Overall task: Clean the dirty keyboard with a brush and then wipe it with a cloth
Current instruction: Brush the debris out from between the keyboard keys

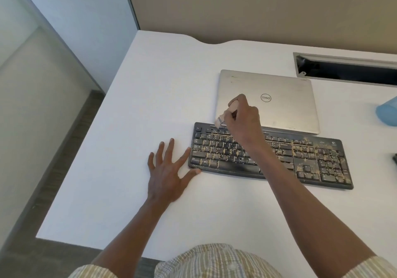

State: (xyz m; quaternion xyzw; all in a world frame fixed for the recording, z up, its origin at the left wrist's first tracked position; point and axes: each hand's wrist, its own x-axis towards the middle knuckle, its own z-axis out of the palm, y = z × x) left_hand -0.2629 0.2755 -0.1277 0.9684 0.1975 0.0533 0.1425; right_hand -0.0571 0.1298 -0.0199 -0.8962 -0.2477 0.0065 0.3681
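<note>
At the keyboard's far left edge, the right hand grips a brush, while the left hand rests flat, fingers spread, on the desk beside the keyboard.

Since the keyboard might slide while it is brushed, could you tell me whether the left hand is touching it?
Touching: in the head view the left hand lies spread on the desk, its thumb tip against the keyboard's front left corner.

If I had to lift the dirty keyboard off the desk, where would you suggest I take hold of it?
Probably by its two short ends, one hand from each side. The keyboard is long, thin and flat on the desk, the left hand already rests at its left end, and the closed laptop crowds the far edge.
</note>
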